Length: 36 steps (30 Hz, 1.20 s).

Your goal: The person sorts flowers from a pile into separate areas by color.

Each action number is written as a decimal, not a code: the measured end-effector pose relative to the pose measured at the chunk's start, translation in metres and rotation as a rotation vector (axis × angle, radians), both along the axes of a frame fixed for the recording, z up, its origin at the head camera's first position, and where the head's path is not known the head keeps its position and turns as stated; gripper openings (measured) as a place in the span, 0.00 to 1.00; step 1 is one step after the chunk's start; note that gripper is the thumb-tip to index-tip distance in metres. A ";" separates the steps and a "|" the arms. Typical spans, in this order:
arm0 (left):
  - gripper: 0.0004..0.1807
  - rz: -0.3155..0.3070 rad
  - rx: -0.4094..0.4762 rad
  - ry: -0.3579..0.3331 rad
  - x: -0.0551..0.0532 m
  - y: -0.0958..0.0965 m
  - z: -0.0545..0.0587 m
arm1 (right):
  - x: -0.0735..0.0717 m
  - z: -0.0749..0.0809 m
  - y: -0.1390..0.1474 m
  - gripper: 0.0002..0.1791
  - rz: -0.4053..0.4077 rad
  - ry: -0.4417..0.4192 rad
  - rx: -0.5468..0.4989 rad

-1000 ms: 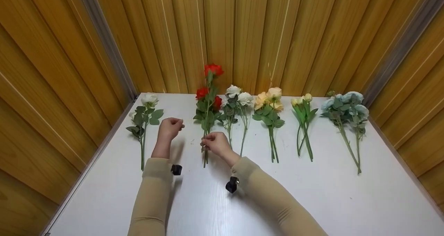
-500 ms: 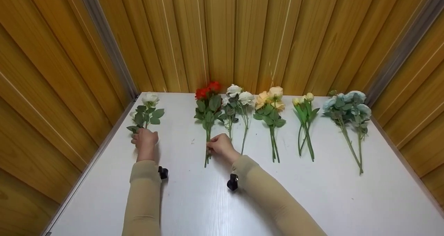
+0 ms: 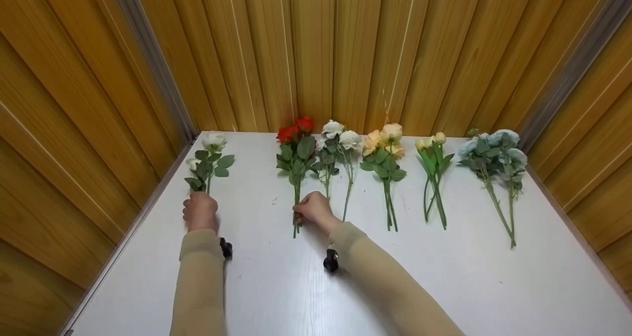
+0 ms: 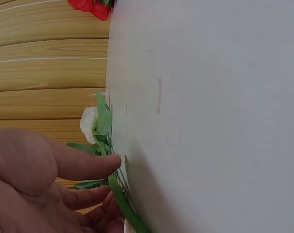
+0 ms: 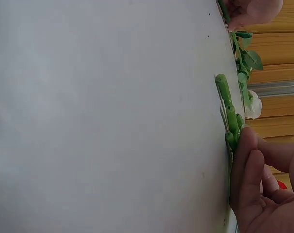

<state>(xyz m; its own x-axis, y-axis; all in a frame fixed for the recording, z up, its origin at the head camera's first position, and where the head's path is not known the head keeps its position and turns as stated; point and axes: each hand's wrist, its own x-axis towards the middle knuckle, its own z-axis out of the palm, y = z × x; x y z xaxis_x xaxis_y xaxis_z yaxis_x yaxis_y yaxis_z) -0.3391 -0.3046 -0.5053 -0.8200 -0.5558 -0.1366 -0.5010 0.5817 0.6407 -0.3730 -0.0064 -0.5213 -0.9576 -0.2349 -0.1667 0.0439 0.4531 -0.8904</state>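
Note:
At the left of the table, my left hand (image 3: 201,211) holds the stems of the white roses (image 3: 214,139), whose blooms point to the back wall. In the left wrist view, thumb and fingers lie around a green stem (image 4: 122,200); part of the grip is hidden. My right hand (image 3: 316,210) pinches the lower stems of the red roses (image 3: 297,129), which lie flat near the middle. Several cut stem ends (image 5: 229,114) stick out past its fingertips in the right wrist view.
Right of the red roses lie white flowers (image 3: 348,140), peach flowers (image 3: 382,141), yellow tulips (image 3: 433,153) and pale blue flowers (image 3: 502,141), in a row on the white table (image 3: 474,286). Wood-look panels (image 3: 316,55) wall the table's back and sides.
My left hand has moved left to the white roses and taken their stems, shifting them slightly. A red rose that stuck up higher has come down level with the others in my right hand.

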 end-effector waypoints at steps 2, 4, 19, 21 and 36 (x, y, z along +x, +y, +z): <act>0.24 -0.037 0.006 -0.027 -0.001 -0.002 0.000 | 0.000 0.000 0.000 0.08 -0.001 0.008 0.006; 0.22 -0.074 0.000 -0.048 -0.004 -0.003 0.001 | 0.000 0.001 0.001 0.08 0.001 0.005 -0.007; 0.13 -0.168 -0.053 -0.067 -0.012 0.021 0.013 | 0.001 -0.004 0.003 0.07 0.020 0.021 0.000; 0.12 -0.166 -0.052 -0.047 -0.012 0.021 0.015 | 0.001 -0.003 0.004 0.07 0.018 0.015 -0.002; 0.10 -0.183 0.354 0.164 -0.014 0.032 0.040 | 0.000 0.008 0.006 0.08 0.036 0.051 -0.049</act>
<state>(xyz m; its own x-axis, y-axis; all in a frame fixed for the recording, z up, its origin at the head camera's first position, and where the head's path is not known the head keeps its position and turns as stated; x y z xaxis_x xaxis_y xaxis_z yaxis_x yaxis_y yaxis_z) -0.3527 -0.2730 -0.4651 -0.9273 -0.3417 -0.1528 -0.2853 0.3810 0.8794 -0.3731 -0.0007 -0.5129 -0.9554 -0.2758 -0.1060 -0.0171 0.4098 -0.9120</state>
